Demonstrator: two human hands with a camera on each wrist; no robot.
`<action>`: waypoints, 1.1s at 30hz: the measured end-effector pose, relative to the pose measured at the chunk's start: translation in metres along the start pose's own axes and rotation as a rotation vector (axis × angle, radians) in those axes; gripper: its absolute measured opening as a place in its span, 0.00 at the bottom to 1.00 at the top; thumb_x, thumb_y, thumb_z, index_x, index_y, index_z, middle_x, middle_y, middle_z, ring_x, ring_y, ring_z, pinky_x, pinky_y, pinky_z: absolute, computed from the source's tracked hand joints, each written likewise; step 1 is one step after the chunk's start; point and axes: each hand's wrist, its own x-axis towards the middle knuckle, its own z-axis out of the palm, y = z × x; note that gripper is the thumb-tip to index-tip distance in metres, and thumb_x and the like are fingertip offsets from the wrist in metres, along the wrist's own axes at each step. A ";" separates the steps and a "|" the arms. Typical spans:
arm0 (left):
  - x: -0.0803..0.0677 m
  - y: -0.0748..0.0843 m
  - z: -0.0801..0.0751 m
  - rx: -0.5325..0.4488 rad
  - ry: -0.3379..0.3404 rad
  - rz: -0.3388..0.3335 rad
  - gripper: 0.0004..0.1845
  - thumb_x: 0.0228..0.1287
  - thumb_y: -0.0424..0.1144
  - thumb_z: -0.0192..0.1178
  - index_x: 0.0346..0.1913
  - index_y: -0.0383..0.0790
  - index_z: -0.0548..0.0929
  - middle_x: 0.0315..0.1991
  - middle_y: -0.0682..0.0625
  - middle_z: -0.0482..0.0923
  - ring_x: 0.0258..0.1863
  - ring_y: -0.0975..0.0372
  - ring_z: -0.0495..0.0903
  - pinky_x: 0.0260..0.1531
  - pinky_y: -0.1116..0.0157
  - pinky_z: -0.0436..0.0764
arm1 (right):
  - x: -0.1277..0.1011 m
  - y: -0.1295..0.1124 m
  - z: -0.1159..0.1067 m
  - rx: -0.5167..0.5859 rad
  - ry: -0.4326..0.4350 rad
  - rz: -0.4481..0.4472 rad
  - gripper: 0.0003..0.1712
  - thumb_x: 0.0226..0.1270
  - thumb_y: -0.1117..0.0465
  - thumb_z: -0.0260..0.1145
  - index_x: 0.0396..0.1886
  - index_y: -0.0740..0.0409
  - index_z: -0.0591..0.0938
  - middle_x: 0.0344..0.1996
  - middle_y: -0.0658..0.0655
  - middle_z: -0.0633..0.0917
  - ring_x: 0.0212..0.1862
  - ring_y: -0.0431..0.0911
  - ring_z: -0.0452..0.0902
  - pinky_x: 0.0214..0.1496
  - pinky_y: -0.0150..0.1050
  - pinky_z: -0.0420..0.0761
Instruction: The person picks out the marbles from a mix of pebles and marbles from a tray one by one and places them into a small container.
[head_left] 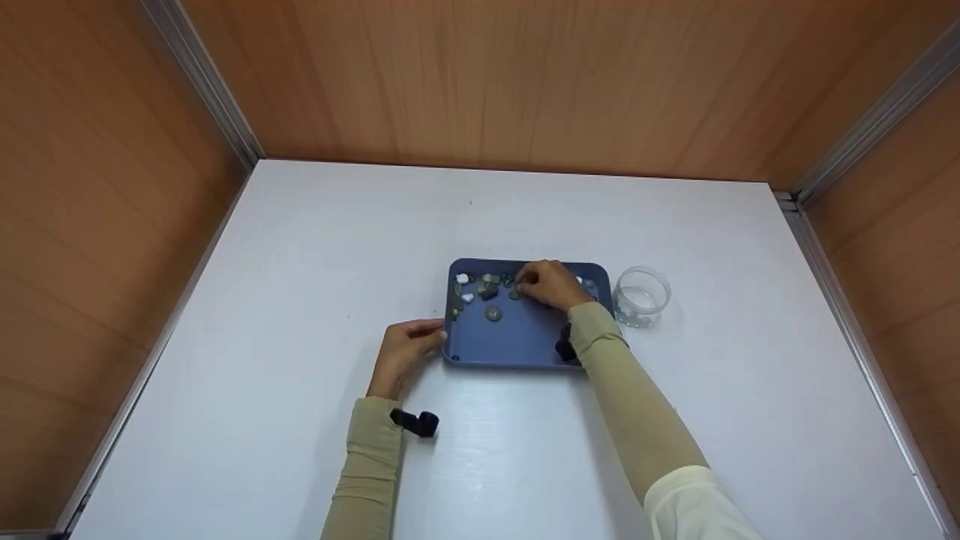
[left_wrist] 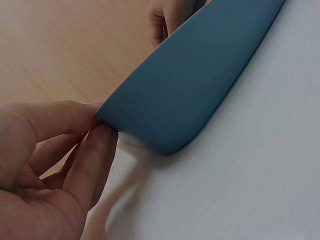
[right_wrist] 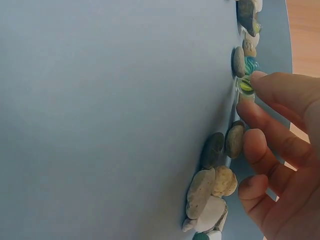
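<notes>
A blue tray (head_left: 525,337) lies in the middle of the white table, with several pebbles (head_left: 487,289) and glass marbles strewn along its far side. My left hand (head_left: 439,334) pinches the tray's left rim between thumb and forefinger, seen close up as the left hand (left_wrist: 97,125) on the tray (left_wrist: 190,90). My right hand (head_left: 525,281) reaches over the far part of the tray. In the right wrist view the right hand (right_wrist: 248,92) pinches a yellow-green marble (right_wrist: 245,86) with two fingertips, beside grey and tan pebbles (right_wrist: 215,185) on the tray (right_wrist: 100,100).
A clear round jar (head_left: 642,292) with a few marbles at its bottom stands just right of the tray. Wooden walls close in the white table (head_left: 300,247) on the left, back and right.
</notes>
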 end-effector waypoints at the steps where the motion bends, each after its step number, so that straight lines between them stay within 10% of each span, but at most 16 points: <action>1: 0.000 0.000 0.000 -0.001 0.000 -0.001 0.15 0.55 0.32 0.68 0.47 0.39 0.86 0.48 0.43 0.83 0.45 0.58 0.82 0.48 0.63 0.81 | 0.000 0.000 0.000 0.004 0.000 -0.001 0.13 0.67 0.60 0.63 0.48 0.59 0.84 0.44 0.60 0.85 0.45 0.51 0.79 0.48 0.47 0.79; 33: -0.002 0.000 0.000 0.015 -0.014 0.004 0.16 0.56 0.35 0.69 0.49 0.40 0.86 0.49 0.44 0.83 0.47 0.58 0.80 0.48 0.63 0.80 | -0.005 0.002 0.000 -0.019 0.004 -0.005 0.11 0.62 0.61 0.68 0.42 0.60 0.86 0.39 0.59 0.87 0.42 0.49 0.81 0.46 0.44 0.81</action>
